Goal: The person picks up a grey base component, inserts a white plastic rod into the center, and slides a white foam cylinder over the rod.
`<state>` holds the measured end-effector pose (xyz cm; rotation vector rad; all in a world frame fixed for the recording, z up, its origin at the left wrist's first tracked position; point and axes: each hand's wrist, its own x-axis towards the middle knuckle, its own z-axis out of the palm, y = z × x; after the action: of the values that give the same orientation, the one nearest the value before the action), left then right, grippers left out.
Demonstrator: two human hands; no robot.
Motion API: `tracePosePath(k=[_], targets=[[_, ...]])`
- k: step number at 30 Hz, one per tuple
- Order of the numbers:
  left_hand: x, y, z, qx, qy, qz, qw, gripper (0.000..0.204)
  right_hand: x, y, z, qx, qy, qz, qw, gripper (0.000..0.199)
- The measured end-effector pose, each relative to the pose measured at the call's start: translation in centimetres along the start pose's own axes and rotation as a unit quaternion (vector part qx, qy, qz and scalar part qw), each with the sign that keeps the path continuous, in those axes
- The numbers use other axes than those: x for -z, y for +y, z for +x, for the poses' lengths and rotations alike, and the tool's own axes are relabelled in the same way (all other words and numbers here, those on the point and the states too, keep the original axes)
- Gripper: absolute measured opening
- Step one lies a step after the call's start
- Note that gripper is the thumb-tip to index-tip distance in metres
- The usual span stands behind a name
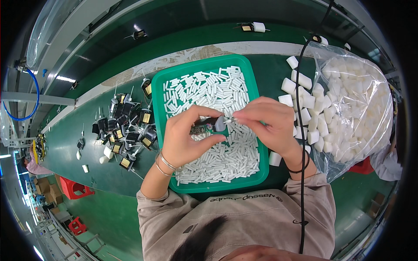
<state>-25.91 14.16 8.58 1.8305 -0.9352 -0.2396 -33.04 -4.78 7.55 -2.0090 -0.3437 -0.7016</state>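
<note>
Above a green tray (217, 188) full of short white tubes (217, 167), my left hand (179, 135) grips a small black device (220, 125) with a rounded grey end and a bit of circuit board showing. The grey end points right, toward my right hand (271, 124). My right thumb and fingers are pinched together on a small white tube (228, 121) at that end. Whether the tube sits on the device's thin stem or only touches it, I cannot tell.
Left of the tray lies a pile of black devices (124, 117) with thin stems. White foam cylinders (307, 101) lie to the right, beside a clear plastic bag (357, 104) full of them. A black cable (301, 195) hangs down past my right wrist. More devices (247, 27) rest on the far green strip.
</note>
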Motion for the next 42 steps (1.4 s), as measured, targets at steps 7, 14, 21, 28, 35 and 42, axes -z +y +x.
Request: tracePosePath(k=[7, 14, 21, 28, 35, 42], targets=[[-0.3, -0.2, 0.3, 0.090, -0.012, 0.064, 0.994, 0.029, 0.4, 0.3, -0.3, 0.144, -0.107, -0.181, 0.967, 0.036], [0.3, -0.6, 0.5, 0.118, 0.048, 0.021, 0.992, 0.025, 5.8, 6.9, 2.7, -0.080, 0.013, -0.502, 0.861, 0.020], [0.3, -0.8, 0.8, 0.101, 0.057, 0.001, 0.993, 0.024, 8.3, 13.8, 1.5, -0.273, -0.113, -0.567, 0.769, 0.028], [0.3, -1.2, 0.9, 0.131, 0.113, -0.152, 0.973, 0.025, 3.5, 9.9, 2.2, -0.128, 0.015, -0.353, 0.927, 0.022], [0.0, -0.5, 0.2, 0.130, 0.121, -0.260, 0.949, 0.027, 0.8, 1.1, 1.9, -0.352, -0.041, 0.351, 0.867, 0.022], [-0.7, -0.9, -0.2, 0.059, 0.109, -0.270, 0.955, 0.033, -0.9, -0.8, 0.4, -0.250, 0.001, 0.358, 0.900, 0.030]])
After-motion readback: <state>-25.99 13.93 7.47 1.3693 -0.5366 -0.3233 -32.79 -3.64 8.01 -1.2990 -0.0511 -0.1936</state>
